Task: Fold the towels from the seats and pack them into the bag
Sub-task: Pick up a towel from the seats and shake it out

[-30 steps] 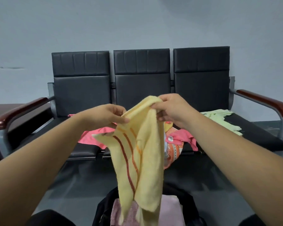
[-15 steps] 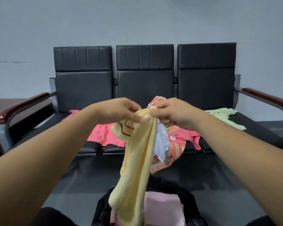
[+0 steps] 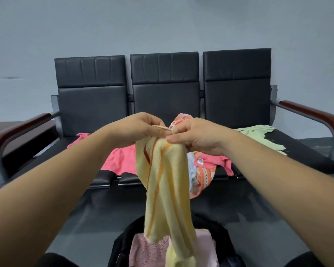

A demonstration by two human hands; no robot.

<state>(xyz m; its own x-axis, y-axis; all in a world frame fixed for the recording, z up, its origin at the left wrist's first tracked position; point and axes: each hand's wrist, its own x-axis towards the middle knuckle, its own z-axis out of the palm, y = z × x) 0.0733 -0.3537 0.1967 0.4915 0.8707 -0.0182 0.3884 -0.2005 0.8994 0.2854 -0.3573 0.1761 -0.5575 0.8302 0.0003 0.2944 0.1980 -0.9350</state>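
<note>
Pale grey wall (image 3: 162,26), dark floor (image 3: 258,209)

Yellow striped towel (image 3: 168,185) hanging bunched above open black bag (image 3: 121,245), pink towels (image 3: 148,251) inside

No writing can be read anywhere. A small white tag (image 3: 200,161) sits on the pink towel (image 3: 214,160) just right of the frame's middle, its mark too small to make out. Just below it, a white care label (image 3: 195,181) hangs from a pale cloth (image 3: 190,160), its print blurred.
</note>
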